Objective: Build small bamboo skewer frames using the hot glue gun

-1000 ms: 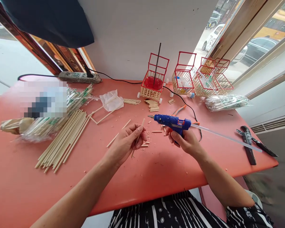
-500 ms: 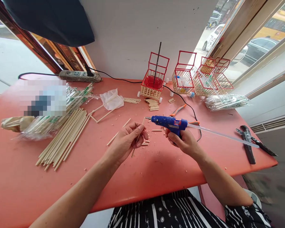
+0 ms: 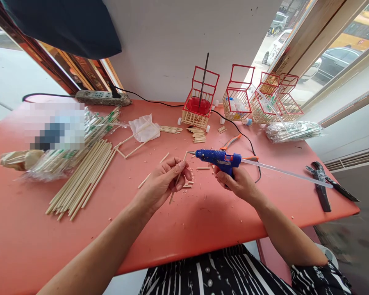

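Observation:
My left hand [image 3: 165, 183] pinches a thin wooden stick [image 3: 178, 177] that slants up to the right above the red table [image 3: 184, 229]. My right hand [image 3: 237, 183] grips a blue hot glue gun [image 3: 219, 158] with a clear glue rod [image 3: 289, 173] sticking out behind it. The gun's metal nozzle points left and meets the stick's upper tip. Short stick offcuts and wood crumbs lie on the table under both hands.
A pile of long wooden sticks [image 3: 83, 178] and bagged sticks [image 3: 64, 157] lie at the left. Red-framed stick baskets [image 3: 199, 106] stand at the back, beside a power strip [image 3: 100, 97]. Orange-handled pliers [image 3: 230, 142] lie behind the gun. Black tools [image 3: 322, 186] rest at the right edge.
The glue gun has moved left, bringing its nozzle to the upper tip of the stick. My left hand has stayed almost still.

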`<state>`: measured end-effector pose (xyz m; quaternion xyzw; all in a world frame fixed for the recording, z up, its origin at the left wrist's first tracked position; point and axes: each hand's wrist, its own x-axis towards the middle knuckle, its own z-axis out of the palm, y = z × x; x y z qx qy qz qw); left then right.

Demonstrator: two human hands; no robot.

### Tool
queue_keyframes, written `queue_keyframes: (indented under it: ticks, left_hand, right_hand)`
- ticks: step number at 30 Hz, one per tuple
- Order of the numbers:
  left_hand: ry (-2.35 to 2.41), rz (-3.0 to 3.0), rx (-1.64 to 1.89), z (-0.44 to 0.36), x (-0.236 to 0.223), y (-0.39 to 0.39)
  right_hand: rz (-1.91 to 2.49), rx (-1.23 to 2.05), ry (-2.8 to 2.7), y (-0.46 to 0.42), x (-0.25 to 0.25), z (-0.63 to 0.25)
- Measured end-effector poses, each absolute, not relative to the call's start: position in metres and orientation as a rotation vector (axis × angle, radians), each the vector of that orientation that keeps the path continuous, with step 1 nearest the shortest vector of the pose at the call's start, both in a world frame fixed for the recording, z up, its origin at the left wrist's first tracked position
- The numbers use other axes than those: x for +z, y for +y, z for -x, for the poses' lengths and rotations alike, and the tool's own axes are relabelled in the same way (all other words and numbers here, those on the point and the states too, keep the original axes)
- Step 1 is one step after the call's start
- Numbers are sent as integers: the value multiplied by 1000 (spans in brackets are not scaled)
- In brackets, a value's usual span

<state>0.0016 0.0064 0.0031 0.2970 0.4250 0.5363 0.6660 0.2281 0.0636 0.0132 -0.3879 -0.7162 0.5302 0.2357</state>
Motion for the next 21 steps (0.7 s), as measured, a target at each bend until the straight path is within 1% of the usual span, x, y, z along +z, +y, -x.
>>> queue_keyframes:
  ticks: [21]
  left_hand:
    - [928, -641, 1193, -1, 1, 6]
  right_hand:
    - [1059, 1457, -1993, 65, 7, -229]
